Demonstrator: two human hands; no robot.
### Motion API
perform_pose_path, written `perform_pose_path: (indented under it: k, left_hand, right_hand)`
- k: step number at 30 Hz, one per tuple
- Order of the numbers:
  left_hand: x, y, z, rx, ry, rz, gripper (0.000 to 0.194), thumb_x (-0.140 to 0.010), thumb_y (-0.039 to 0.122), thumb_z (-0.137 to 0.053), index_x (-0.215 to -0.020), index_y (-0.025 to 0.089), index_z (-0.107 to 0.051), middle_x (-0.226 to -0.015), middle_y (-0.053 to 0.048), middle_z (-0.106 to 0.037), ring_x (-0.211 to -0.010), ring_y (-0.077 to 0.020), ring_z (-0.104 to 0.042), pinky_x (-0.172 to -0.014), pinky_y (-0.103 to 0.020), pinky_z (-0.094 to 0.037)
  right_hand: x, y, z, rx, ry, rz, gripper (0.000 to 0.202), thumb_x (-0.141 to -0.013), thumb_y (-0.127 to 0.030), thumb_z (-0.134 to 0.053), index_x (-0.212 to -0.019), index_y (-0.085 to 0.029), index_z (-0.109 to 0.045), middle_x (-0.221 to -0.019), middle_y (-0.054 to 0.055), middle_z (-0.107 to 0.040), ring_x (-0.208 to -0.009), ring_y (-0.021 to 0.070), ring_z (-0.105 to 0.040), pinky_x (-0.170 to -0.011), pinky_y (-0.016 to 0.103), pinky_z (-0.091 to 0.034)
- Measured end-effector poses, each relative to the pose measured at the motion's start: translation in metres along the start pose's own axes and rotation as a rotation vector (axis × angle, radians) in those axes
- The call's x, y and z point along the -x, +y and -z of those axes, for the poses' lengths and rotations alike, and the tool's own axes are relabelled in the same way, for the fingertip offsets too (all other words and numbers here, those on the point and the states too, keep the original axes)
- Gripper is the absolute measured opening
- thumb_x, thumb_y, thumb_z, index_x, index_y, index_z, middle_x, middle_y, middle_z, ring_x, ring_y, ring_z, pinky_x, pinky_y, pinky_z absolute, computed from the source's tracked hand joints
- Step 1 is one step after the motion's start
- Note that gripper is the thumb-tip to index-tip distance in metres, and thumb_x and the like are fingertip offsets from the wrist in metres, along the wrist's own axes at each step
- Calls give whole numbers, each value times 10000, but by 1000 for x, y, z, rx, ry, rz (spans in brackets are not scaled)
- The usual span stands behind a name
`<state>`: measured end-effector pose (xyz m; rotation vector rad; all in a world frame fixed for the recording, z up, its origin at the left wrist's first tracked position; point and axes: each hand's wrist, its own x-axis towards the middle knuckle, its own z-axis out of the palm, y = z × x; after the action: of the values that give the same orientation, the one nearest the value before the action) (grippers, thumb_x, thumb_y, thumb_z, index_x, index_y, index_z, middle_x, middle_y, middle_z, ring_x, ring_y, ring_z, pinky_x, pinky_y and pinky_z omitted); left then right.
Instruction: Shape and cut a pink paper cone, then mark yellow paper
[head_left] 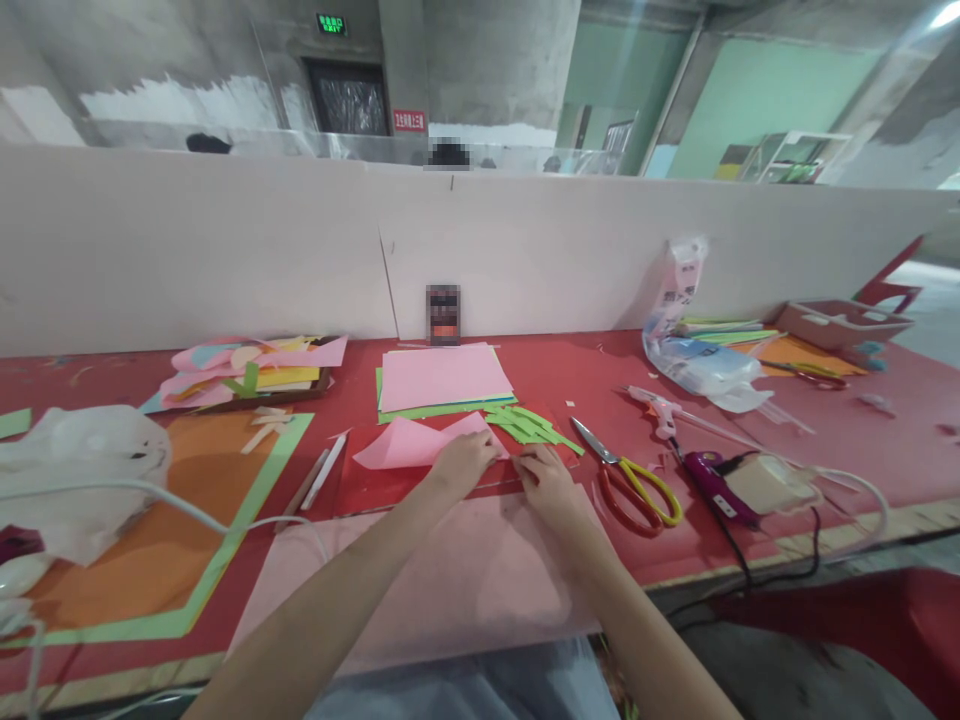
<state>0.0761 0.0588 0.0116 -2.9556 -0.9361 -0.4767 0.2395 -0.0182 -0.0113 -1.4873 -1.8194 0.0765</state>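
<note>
The left hand (472, 457) is pinching the right end of a curled pink paper sheet (401, 443) above a flat red sheet (373, 486), the right hand (543, 474) is curling its fingers alongside, grip unclear, and such paper, likely light and easily creased, is favouring edge holds.

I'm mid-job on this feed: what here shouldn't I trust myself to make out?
All in the head view:
- How the left hand and right hand grip the curled pink paper: hidden by the hands themselves.
- Dark upright object against the white panel: its face is pixelated.
- Lettering on the plastic packet: too small and blurred.
- Green paper at far left: cut off by the picture's edge.
</note>
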Motion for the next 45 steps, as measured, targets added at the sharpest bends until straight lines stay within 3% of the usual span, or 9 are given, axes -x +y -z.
perform_pose_path:
  k: [10,19,32,45]
  left_hand:
    - [1,-3,-7,-48,41,-50,221,-877,269,-414,-968,216,-609,-904,-8,-617,-858,-164,-543,-792,-307,-384]
    - [4,-2,-4,-107,-1,-64,215,-852,151,-427,-1025,185,-551,-909,-28,-617,-873,-164,-544,-825,-306,-376]
    - [4,-6,-6,-52,19,-57,183,-860,186,-429,-961,173,-581,-982,-35,-594,-917,-163,-532,-790,-287,-403]
    - [5,-7,-11,-69,25,-102,191,-858,155,-427,-973,161,-580,-965,-42,-596,-940,-157,-511,-859,-304,-374]
  right_hand:
    - [0,0,0,19,-9,1,231,-811,-116,-441,-826,-194,-659,-870,70,-570,-830,190,-509,-766,336,-439]
    - [0,2,-2,16,5,18,238,-805,-109,-446,-846,-199,-663,-873,70,-575,-838,194,-516,-767,342,-443]
    - [1,5,-3,24,6,12,245,-806,-116,-449,-868,-207,-667,-884,67,-578,-837,191,-518,-763,330,-445]
    - [0,1,-1,45,-1,12,255,-810,-120,-438,-871,-209,-668,-882,67,-577,-838,193,-517,-765,337,-447]
